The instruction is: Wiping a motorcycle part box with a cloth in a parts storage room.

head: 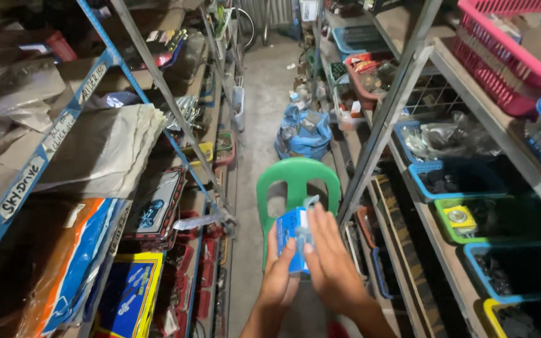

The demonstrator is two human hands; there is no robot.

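— Well, where's the small blue packet [291,236]?
— Clamped between both hands, just above the green plastic chair [295,181]: left hand [278,275] cups it, right hand [332,263] pinches its clear wrapper.
— Risk?
— I'd guess a loose pinch drops it past the chair onto the aisle floor [255,119].

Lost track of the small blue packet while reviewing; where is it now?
In the head view, low centre: the small blue packet is held between the left hand and right hand, before the green plastic chair.
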